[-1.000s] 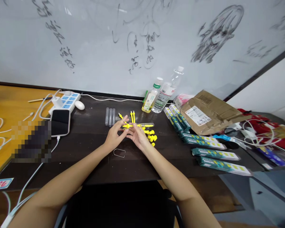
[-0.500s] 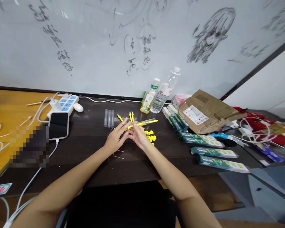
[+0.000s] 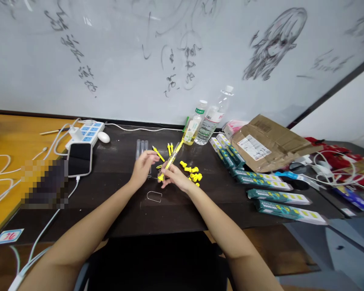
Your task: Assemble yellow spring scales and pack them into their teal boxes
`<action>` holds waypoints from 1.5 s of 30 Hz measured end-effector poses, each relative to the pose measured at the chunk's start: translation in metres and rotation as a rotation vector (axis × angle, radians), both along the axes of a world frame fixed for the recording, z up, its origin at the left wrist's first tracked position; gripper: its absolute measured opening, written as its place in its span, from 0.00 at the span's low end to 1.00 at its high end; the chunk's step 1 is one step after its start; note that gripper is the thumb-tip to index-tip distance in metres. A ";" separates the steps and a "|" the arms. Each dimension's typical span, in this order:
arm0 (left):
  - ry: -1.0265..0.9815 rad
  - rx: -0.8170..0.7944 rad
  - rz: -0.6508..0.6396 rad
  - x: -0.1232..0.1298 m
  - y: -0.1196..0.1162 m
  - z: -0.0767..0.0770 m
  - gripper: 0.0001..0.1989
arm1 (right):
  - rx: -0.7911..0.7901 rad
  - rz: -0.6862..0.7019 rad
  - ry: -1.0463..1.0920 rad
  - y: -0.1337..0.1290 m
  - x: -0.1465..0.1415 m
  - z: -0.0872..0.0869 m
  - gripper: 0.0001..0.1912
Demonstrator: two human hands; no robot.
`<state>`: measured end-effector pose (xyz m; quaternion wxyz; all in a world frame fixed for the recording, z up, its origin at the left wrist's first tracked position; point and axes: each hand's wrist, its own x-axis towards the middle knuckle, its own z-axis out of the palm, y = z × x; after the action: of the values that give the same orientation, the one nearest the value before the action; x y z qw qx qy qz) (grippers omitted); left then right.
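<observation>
My right hand [image 3: 178, 178] grips a slim, clear tube with a yellow rod [image 3: 170, 160] in it, tilted with its far end up toward the bottles. To its left, my left hand [image 3: 141, 167] is apart from the tube, fingers loosely spread and holding nothing visible. Just beyond the left hand lie several clear tubes [image 3: 142, 146], partly hidden by it. Yellow rod-like pieces [image 3: 170, 148] and a pointed yellow piece [image 3: 158, 153] lie behind the hands. Several small yellow caps [image 3: 195, 176] are scattered right of my right hand. A bent metal wire [image 3: 154, 197] lies in front.
Green-and-white boxes [image 3: 279, 197] lie on the right of the dark table [image 3: 170, 220]. A tea bottle [image 3: 192, 127], a water bottle [image 3: 212, 119] and a cardboard package [image 3: 269, 141] stand behind. A phone [image 3: 79, 160] and a power strip [image 3: 89, 131] are on the left.
My left hand has let go of the tube and drawn back left. The tube in my right hand has swung from nearly level to steeply tilted. The view has shifted slightly.
</observation>
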<state>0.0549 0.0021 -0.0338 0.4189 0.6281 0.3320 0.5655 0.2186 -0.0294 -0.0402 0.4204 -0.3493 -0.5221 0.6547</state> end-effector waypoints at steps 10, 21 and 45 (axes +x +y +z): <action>0.248 -0.199 -0.291 0.014 -0.011 -0.015 0.19 | -0.148 0.126 -0.025 -0.003 -0.009 -0.010 0.20; 0.582 0.165 0.113 0.012 -0.016 -0.015 0.16 | -0.259 -0.046 0.231 -0.006 -0.016 -0.002 0.16; 0.462 -0.001 0.128 0.000 -0.010 0.003 0.19 | 0.248 -0.564 -1.399 0.001 0.090 0.046 0.10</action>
<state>0.0553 -0.0080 -0.0309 0.2953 0.7183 0.4584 0.4321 0.3082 -0.0287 0.0054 0.1793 -0.7528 -0.6275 0.0855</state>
